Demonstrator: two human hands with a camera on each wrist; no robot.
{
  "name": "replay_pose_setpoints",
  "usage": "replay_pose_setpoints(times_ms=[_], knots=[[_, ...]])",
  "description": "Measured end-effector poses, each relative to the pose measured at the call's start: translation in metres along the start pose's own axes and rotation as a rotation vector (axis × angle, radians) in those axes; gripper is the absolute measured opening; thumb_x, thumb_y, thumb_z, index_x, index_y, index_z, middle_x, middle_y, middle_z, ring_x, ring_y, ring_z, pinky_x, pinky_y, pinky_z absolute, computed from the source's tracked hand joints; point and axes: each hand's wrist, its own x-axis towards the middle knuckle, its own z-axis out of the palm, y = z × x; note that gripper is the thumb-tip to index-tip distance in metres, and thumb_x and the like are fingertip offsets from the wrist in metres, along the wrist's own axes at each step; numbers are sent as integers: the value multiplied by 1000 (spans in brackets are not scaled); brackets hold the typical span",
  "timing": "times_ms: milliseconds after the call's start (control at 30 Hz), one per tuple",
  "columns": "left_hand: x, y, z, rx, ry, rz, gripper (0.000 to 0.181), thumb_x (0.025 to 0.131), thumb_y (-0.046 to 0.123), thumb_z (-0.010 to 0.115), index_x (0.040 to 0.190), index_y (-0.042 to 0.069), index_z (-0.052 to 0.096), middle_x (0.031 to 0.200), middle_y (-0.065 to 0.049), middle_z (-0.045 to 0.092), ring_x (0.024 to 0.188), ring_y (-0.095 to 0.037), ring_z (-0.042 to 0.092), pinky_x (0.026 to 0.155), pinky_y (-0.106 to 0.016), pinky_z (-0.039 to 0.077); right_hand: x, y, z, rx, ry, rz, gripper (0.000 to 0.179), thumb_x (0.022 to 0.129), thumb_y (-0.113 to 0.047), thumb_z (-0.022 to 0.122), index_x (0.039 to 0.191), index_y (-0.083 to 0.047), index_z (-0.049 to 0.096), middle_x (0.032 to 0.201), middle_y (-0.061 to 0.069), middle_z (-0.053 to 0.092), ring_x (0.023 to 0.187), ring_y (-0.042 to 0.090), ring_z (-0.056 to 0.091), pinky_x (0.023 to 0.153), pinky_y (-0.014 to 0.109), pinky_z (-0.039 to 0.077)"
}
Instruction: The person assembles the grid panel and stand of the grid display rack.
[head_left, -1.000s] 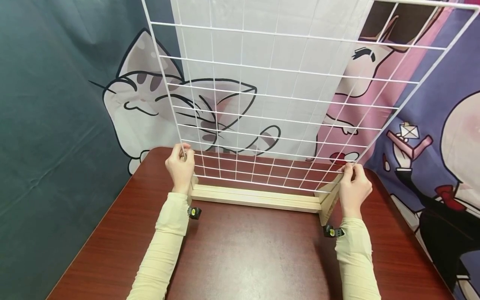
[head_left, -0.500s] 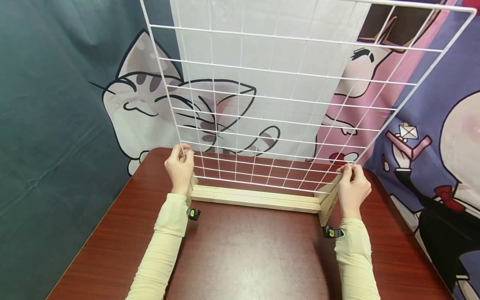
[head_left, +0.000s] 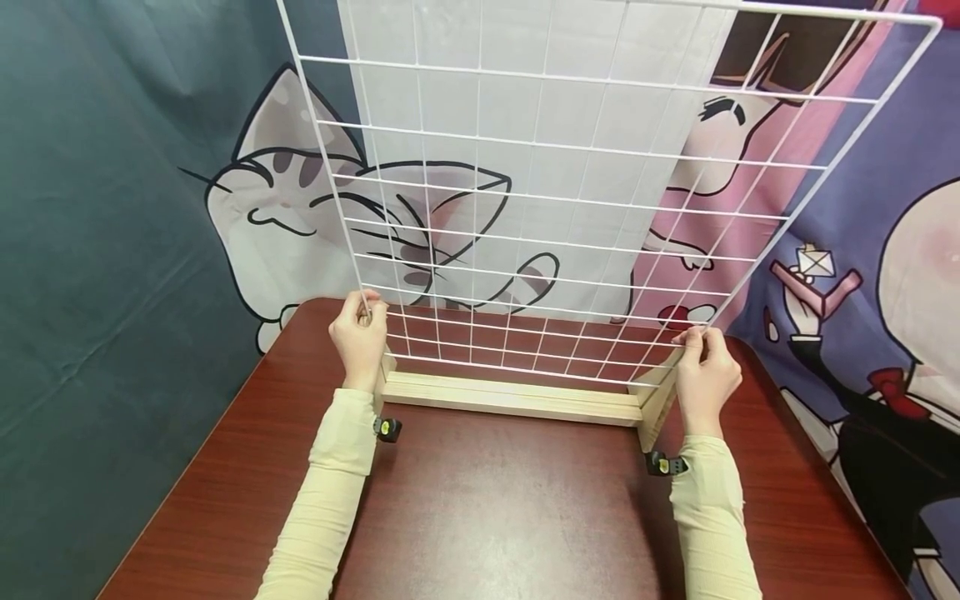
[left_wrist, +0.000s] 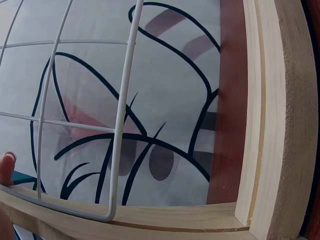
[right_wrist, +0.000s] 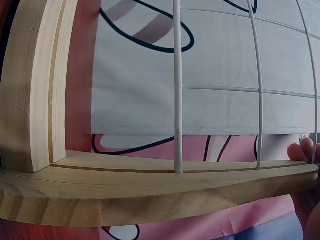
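A white wire grid panel stands upright above the table, its top edge partly outside the head view. On its left edge, my left hand pinches the outer wire; across from it, my right hand pinches the right outer wire. Between two wooden side pieces runs the grooved crossbar of a stand. In the left wrist view, the panel's lower corner lies at the grooved side piece, apart from the crossbar. The right wrist view shows the panel's bottom wire meeting the right side piece, also apart from the crossbar.
The stand rests on a reddish-brown table. Behind it hangs a cloth printed with cartoon cats. Dark cloth hangs at the left. A small black camera is strapped at the left wrist, another at the right.
The panel's top has shifted slightly down and to the left in the head view. Its bottom and both hands stay almost in place.
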Motion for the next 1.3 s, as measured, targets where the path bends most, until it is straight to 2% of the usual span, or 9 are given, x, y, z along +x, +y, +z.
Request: replay_pose_setpoints(times_ms=[67, 167, 600, 1033, 1167, 1300], knots=[[0, 0, 0, 2, 2, -7, 10, 82, 6, 60, 86, 4, 69, 71, -15, 70, 58, 7, 44, 59, -14, 33, 0, 0, 0, 5, -3, -2, 21, 94, -15, 57, 82, -1, 67, 81, 17, 73, 55, -11, 47, 70, 46, 37], [0, -1, 0, -1, 4, -11, 10, 82, 5, 61, 85, 4, 69, 71, -15, 70, 59, 8, 44, 59, -13, 33, 0, 0, 0, 9, -6, -5, 21, 94, -14, 57, 82, 0, 67, 81, 18, 72, 64, -34, 28, 69, 45, 36], [-2, 1, -2, -9, 4, -19, 10, 82, 5, 60, 85, 2, 69, 70, -16, 69, 59, 7, 44, 60, -13, 34, 0, -1, -1, 21, -23, -2, 23, 95, -16, 56, 82, 0, 67, 80, 19, 71, 62, -33, 31, 67, 38, 33], [-2, 0, -2, -21, 0, -3, 12, 84, 4, 57, 85, 2, 68, 72, -16, 72, 60, 15, 49, 59, -12, 35, 2, -5, -3, 22, -25, 17, 24, 95, -17, 56, 82, 0, 68, 80, 17, 72, 61, -31, 33, 65, 30, 32], [-3, 0, -4, -21, 2, -2, 12, 84, 3, 57, 84, 2, 68, 72, -16, 72, 61, 14, 49, 59, -12, 36, 1, -3, -3, 20, -29, 17, 21, 94, -14, 57, 82, 0, 67, 80, 17, 72, 58, -29, 31, 64, 26, 30], [-3, 0, -3, -16, 12, 4, 12, 83, 2, 57, 85, 1, 69, 72, -15, 72, 60, 11, 49, 60, -13, 35, 1, -3, -3, 36, -24, 16, 20, 93, -13, 58, 81, -1, 68, 79, 17, 72, 56, -29, 32, 64, 17, 28]])
